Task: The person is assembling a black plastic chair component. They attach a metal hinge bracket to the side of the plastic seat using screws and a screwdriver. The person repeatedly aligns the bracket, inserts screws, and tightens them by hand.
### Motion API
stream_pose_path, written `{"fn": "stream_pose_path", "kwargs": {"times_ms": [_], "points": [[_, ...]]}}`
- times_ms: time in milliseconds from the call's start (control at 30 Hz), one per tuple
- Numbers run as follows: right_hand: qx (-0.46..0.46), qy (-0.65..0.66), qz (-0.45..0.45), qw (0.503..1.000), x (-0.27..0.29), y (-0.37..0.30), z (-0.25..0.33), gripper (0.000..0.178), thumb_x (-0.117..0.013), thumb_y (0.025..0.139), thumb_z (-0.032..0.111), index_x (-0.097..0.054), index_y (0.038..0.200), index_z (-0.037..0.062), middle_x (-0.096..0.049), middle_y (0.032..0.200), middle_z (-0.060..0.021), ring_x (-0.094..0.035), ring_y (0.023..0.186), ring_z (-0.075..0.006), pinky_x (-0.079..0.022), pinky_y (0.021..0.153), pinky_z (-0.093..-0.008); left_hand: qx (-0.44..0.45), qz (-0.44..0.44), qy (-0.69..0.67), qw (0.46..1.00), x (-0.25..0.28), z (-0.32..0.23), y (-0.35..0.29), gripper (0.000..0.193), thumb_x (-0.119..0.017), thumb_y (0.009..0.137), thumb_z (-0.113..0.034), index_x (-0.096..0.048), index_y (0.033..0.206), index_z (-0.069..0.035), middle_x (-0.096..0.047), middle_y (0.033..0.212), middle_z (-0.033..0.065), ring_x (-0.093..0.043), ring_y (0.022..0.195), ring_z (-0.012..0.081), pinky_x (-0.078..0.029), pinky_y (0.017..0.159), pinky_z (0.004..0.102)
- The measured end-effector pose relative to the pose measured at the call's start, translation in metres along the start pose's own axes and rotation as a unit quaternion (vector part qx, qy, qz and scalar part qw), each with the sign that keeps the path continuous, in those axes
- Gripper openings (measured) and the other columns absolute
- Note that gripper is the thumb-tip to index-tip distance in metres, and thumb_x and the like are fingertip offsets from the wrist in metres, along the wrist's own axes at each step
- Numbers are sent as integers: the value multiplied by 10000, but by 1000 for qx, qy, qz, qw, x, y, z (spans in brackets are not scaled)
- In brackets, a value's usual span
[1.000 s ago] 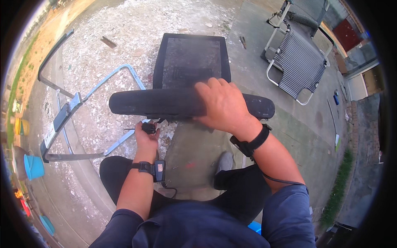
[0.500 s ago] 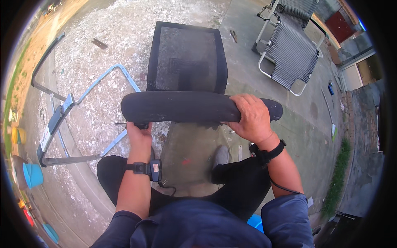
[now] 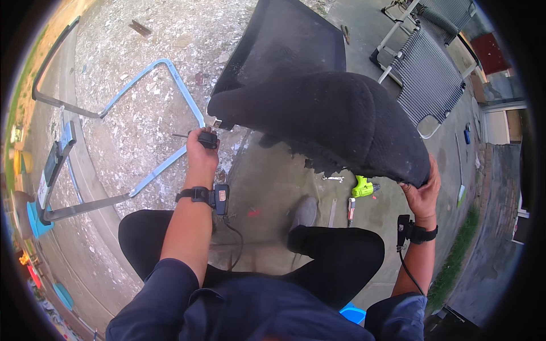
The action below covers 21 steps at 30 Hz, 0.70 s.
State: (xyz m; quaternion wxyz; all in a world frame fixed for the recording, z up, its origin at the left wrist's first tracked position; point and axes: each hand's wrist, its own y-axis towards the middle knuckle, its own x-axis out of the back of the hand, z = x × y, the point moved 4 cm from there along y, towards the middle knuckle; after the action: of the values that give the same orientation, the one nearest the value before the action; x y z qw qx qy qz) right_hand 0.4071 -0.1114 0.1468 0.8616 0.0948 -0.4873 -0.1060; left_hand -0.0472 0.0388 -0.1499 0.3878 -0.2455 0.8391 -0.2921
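Note:
A black padded chair seat (image 3: pixel 324 113) with a torn, frayed lower edge is tilted in front of me, joined to or lying against a black mesh backrest (image 3: pixel 290 42); I cannot tell which. My right hand (image 3: pixel 424 196) grips the seat's lower right corner, thumb on the near side. Apart from the seat, at its left end, my left hand (image 3: pixel 200 150) is closed around a small black piece (image 3: pixel 209 140) with a thin rod sticking out leftward. Close above that hand, a metal bracket (image 3: pixel 216 122) shows at the seat's left corner.
A bent metal chair frame (image 3: pixel 185 85) stands at left. Between my feet and the seat lie a lime-green power drill (image 3: pixel 362 186), a wrench (image 3: pixel 333 179), a metal ruler (image 3: pixel 332 213) and a slim red-and-white tool (image 3: pixel 351 210). A grey mesh recliner (image 3: pixel 429 68) stands far right.
The seat has swung round, its right end coming down and toward me, showing its broad face. My right hand moved from its top to the lower right corner. My left hand came away from it.

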Motion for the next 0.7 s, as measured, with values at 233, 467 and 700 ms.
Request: {"fn": "stream_pose_path", "kwargs": {"times_ms": [233,467,700], "points": [[-85,51,-19,995,39,-39,-59,780,-868,751,427,-534,1289,-28,-596,1228,-108,-569,1108,-219,-423,989,-348,59,159,-101,980,-42,33,38,433,-406,958,-280,-574,1282,-47,-635,1272,116,-588,1200,294,-451,1038,428],[-149,66,-17,986,45,-41,-67,847,-856,771,421,-460,1374,-24,-551,1312,-111,-514,1201,-218,-371,1055,-353,85,180,-102,975,-91,47,50,527,-398,959,-491,-636,1255,-127,-646,1282,81,-575,1201,298,-419,1061,494],[-122,119,-140,975,31,4,-57,821,-878,773,329,-462,1384,-29,-548,1330,-97,-507,1221,-205,-366,1067,-342,60,190,-171,965,-162,59,46,424,-457,1023,-395,-544,1326,-111,-600,1308,63,-557,1195,253,-448,1001,437]]}}
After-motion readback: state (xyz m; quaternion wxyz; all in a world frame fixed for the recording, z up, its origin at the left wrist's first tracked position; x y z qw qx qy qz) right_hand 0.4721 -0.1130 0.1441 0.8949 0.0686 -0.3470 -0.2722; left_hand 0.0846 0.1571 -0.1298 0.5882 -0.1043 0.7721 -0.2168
